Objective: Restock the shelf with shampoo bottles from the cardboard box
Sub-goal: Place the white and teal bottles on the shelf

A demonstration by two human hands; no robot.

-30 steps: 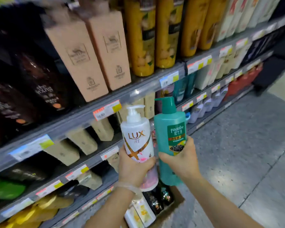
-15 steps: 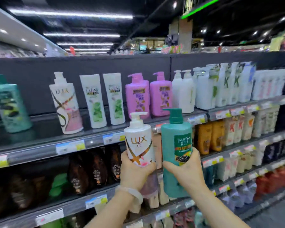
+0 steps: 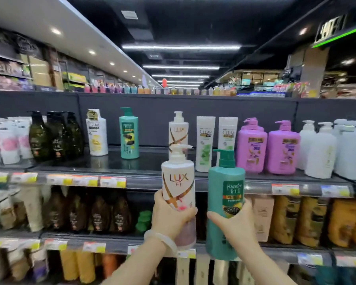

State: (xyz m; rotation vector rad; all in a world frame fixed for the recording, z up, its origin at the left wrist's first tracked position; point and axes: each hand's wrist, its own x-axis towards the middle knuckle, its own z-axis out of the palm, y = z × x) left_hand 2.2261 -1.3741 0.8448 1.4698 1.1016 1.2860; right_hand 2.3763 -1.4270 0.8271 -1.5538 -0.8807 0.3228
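Your left hand (image 3: 171,218) grips the white Lux bottle (image 3: 178,188), your right hand (image 3: 232,222) the teal Hazeline bottle (image 3: 226,204), both upright near the top shelf (image 3: 144,177). Set each beside its matching bottle, labels facing out.

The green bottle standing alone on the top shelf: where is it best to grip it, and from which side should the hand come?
Grip the green bottle around the middle of its body, coming from the front. It stands upright with bare shelf on both sides, so fingers can probably wrap round it. The narrow pump on top looks a poorer hold.
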